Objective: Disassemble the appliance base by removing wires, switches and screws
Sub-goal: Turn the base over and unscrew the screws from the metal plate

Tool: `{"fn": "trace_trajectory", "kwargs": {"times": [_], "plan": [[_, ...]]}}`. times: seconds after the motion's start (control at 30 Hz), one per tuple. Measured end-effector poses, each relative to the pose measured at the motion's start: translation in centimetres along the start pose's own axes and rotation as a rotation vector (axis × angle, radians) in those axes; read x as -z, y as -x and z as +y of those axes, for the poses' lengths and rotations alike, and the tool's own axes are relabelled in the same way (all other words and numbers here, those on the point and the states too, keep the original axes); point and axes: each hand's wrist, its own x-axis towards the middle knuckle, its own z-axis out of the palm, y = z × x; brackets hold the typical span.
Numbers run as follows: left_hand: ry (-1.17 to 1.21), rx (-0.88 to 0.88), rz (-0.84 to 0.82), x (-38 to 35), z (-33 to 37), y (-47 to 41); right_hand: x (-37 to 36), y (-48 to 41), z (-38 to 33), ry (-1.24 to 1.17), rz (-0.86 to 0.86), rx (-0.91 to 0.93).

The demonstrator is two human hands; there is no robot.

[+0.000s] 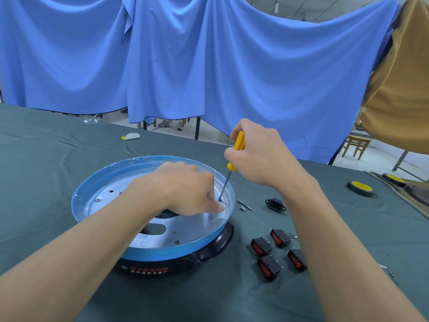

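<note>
**Backing out a plate screw, right side of the base**

The appliance base sits open side up on the worktop, with its metal plate exposed. The right hand is wrapped around the yellow screwdriver, fingers clamped on the handle. The shaft leans in, with its tip on a screw near the plate's right rim.

The left hand is curled, fingertips down on the plate just beside that screw. My guess is it's there to steady the tip and stop the base turning. I can't tell if it pinches anything.

Four rocker switches and a power inlet lie out to the right, near the base. Loose fasteners lie just beside the rim, likely parked clear of the work. Another screw is still in on the left.

Slip risk: the shaft is angled, so the tip could cam out.
</note>
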Motion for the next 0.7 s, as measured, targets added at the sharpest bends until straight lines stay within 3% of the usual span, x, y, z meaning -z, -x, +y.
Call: {"fn": "trace_trajectory", "kwargs": {"times": [0.17, 0.33, 0.57, 0.7], "plan": [[0.002, 0.002, 0.000, -0.1, 0.1, 0.0, -0.3, 0.1, 0.0, 0.002, -0.036, -0.023], [0.014, 0.004, -0.013, 0.0, 0.0, 0.1, -0.3, 0.4, 0.5, 0.319, 0.111, -0.080], [0.009, 0.018, -0.026, 0.1, 0.0, 0.1, 0.5, 0.2, -0.2, -0.097, -0.086, -0.121], [0.021, 0.019, -0.034, 0.0, -0.1, -0.1, 0.8, 0.3, -0.4, -0.180, -0.131, -0.111]]}}
